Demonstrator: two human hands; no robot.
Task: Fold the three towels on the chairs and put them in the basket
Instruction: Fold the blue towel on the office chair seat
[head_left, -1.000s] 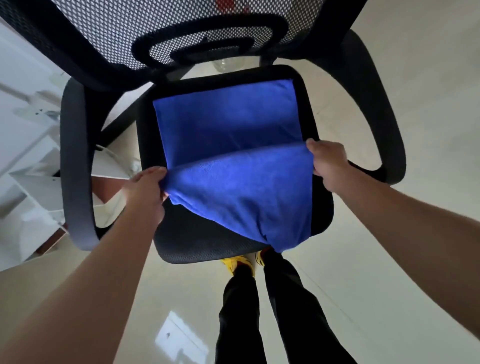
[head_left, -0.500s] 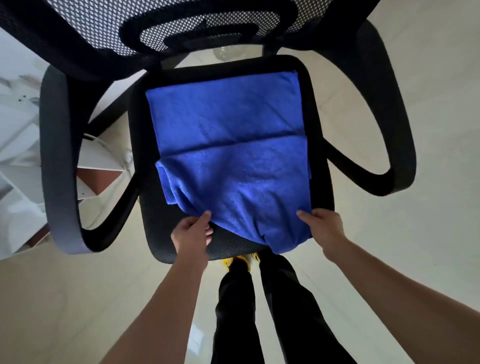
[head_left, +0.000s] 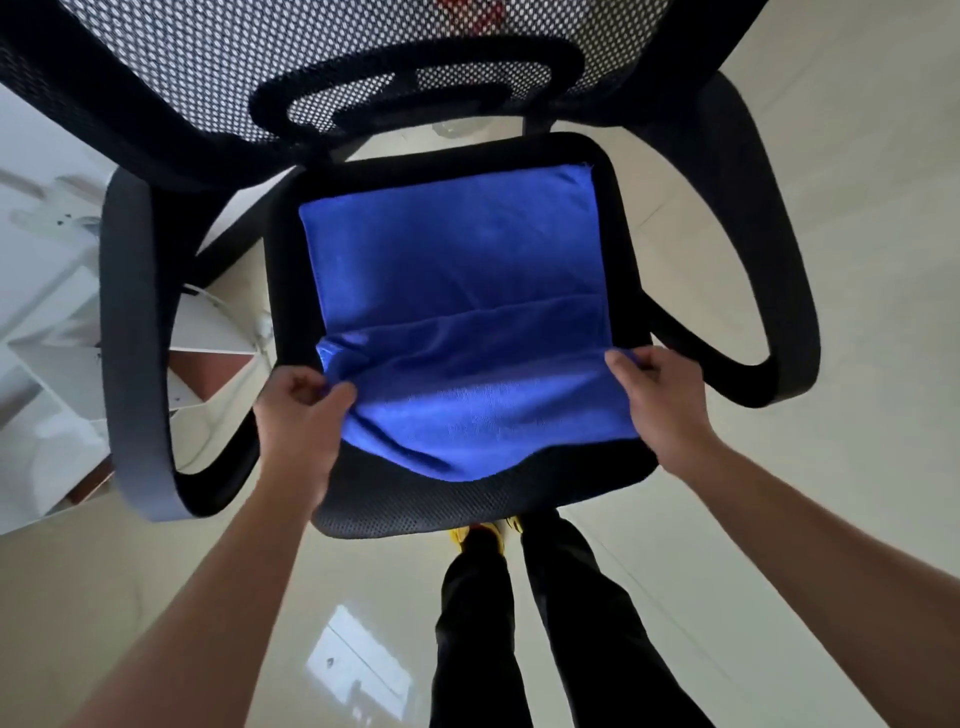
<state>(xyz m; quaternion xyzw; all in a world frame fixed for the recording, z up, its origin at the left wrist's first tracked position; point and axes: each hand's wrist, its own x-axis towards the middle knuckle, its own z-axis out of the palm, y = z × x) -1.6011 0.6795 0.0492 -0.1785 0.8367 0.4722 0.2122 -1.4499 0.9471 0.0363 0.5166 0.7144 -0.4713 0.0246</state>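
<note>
Towel (head_left: 457, 270) lies blue on the chair seat (head_left: 467, 499), its front part doubled over. Left hand (head_left: 298, 415) pinches the fold's left end and right hand (head_left: 657, 400) its right end, each grip closed on cloth. Lift both ends level, then lay them square toward the seat's back.

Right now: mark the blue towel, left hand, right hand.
blue towel (head_left: 452, 249): head view, on its flat far half.
left hand (head_left: 298, 421): head view, back of the hand, pinching the towel's left edge.
right hand (head_left: 662, 400): head view, back of the hand, gripping the towel's right edge.
</note>
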